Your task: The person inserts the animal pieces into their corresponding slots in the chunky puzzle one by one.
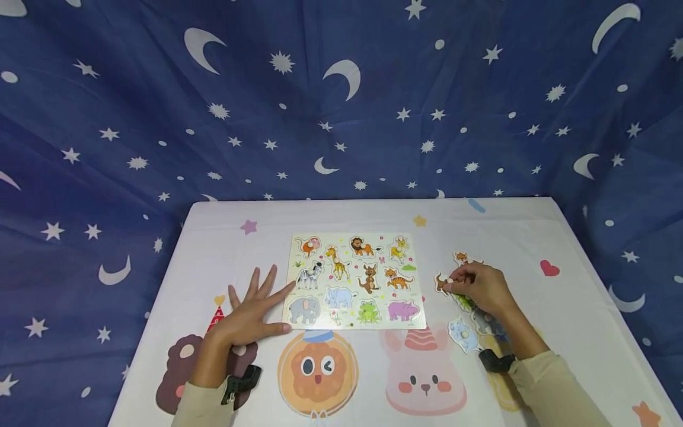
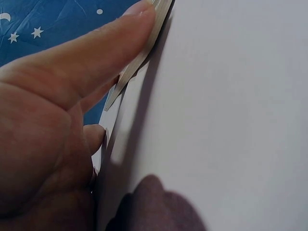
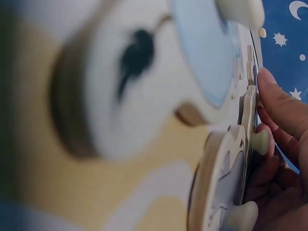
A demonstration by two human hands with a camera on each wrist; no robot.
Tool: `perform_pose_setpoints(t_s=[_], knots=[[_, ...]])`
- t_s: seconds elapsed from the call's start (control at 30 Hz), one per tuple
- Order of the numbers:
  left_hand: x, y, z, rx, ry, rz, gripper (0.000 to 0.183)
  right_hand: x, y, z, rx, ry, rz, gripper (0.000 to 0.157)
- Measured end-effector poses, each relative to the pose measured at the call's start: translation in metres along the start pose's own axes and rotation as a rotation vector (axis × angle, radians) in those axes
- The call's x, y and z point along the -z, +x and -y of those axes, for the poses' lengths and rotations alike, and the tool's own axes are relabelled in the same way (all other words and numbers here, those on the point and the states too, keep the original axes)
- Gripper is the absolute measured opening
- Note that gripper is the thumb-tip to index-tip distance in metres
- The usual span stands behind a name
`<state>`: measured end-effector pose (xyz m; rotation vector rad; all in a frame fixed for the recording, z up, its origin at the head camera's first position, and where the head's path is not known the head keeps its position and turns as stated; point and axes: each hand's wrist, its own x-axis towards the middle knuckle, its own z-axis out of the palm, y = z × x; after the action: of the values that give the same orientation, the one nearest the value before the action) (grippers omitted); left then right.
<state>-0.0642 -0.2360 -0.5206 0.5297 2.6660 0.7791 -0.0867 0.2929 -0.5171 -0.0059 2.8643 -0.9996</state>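
A puzzle board (image 1: 328,321) with animal pictures lies flat on the table. My left hand (image 1: 248,314) rests by its left side, fingers spread, with thumb and index fingertip at the edge. Seen from the left wrist, the thumb (image 2: 96,57) lies along the board's wooden edge (image 2: 139,60). To the right of the board, my right hand (image 1: 482,289) pinches a brown animal puzzle piece (image 1: 441,283) between thumb and fingers. Around that hand lie a tiger piece (image 1: 460,258), a green piece (image 1: 463,301) partly covered, a grey elephant piece (image 1: 488,325) and a blue rhino piece (image 1: 463,335).
A white cloth with printed cartoon animals covers the table (image 1: 368,379). Behind it hangs a dark blue curtain (image 1: 299,124) with moons and stars. Pale knobs (image 3: 243,216) stick up from the loose pieces in the right wrist view.
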Motion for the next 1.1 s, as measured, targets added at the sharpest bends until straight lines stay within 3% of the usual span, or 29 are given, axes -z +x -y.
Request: perform_pose_setpoints(t_s=[0.2,0.43,0.7,0.93,1.1], knots=[[-0.001,0.001,0.001,-0.004,0.011,-0.006,0.092,-0.005,0.0,0.0,0.042,-0.023,-0.052,0.023],[0.0,0.001,0.001,-0.006,0.004,-0.01,0.091,-0.007,0.002,0.003,0.105,-0.023,-0.051,0.017],[-0.002,0.001,0.002,-0.005,0.003,-0.004,0.092,-0.003,0.002,0.008,0.106,-0.012,-0.037,0.015],[-0.001,0.002,0.002,-0.009,0.01,-0.013,0.091,-0.006,0.007,0.021,0.179,-0.011,-0.074,0.015],[-0.002,0.0,0.003,-0.001,0.001,-0.001,0.091,-0.015,0.013,0.032,0.207,0.016,-0.053,0.014]])
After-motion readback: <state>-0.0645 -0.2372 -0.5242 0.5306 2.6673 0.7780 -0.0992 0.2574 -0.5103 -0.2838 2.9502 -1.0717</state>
